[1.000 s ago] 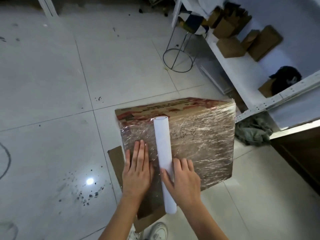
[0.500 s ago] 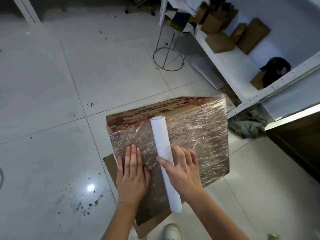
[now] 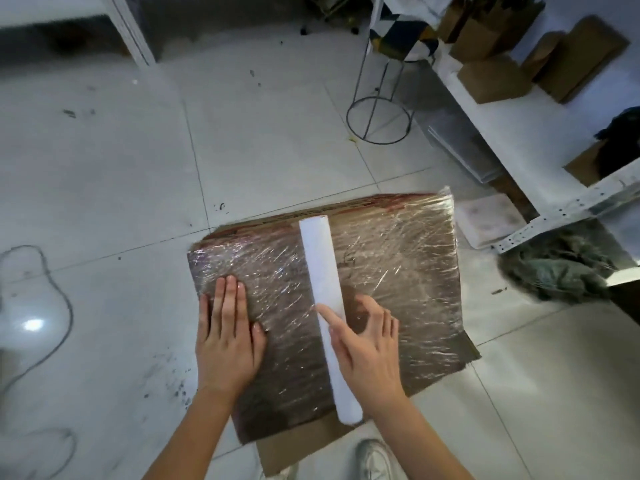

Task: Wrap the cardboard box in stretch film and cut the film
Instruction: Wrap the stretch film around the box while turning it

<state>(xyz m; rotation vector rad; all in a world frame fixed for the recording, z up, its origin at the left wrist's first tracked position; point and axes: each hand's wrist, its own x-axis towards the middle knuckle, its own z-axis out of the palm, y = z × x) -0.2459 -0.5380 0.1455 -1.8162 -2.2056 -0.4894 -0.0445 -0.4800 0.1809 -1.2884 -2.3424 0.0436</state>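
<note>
Grey tiled floor, wire stool frame, white shelf (small brown boxes on it), crumpled green cloth

Print on the cardboard box is blurred; nothing legible.

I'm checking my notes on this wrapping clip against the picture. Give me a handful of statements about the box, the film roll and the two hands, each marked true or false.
1. The left hand lies flat, palm down, on the cardboard box. True.
2. The film roll stands upright on the floor beside the box. False: it lies on its side across the top of the box.
3. The top of the box is already covered in shiny film. True.
4. The right hand holds a knife. False: no cutting tool shows; its spread fingers rest by the roll.
5. A wire-frame stand stands on the floor beyond the box. True.
</note>
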